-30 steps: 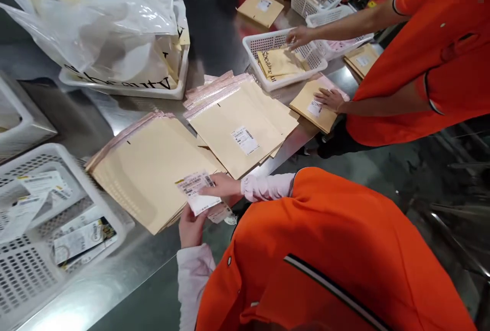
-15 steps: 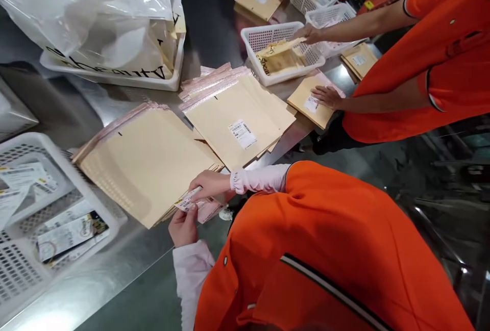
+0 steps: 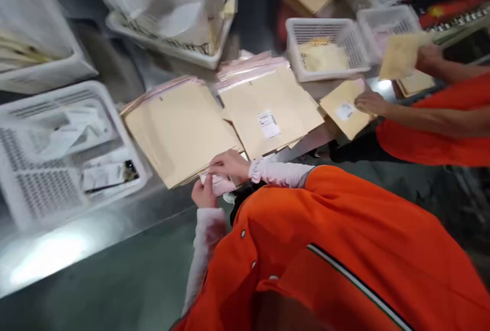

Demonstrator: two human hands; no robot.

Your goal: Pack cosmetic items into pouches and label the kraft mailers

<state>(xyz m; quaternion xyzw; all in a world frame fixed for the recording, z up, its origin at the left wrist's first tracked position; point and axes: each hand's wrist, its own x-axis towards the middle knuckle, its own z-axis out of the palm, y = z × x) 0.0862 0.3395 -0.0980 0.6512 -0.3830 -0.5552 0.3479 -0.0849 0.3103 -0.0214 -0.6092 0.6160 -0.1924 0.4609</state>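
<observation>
My left hand (image 3: 204, 192) pinches the lower left end of a white and pinkish printed label (image 3: 222, 184), blurred by motion. My right hand (image 3: 231, 163) grips the same label from above, fingers closed over its upper edge. Both hands are at the front edge of a stack of tan padded envelopes (image 3: 184, 127) with pink bubble-lined openings. Right of it lies a second stack of padded envelopes (image 3: 271, 106); its top one bears a white shipping label (image 3: 268, 125).
On the left stands a white basket (image 3: 49, 188) of printed slips and cards. Behind are a tray (image 3: 168, 48) with plastic-wrapped goods and a white basket (image 3: 329, 73) of mailers. At right, a co-worker's hands (image 3: 369, 104) handle labelled envelopes. The metal table edge (image 3: 153, 229) runs diagonally.
The view has swung, shifting the scene rightward. Both my hands still hold the label at the stack's edge. The co-worker has lifted a tan envelope out of the basket, to the right.
</observation>
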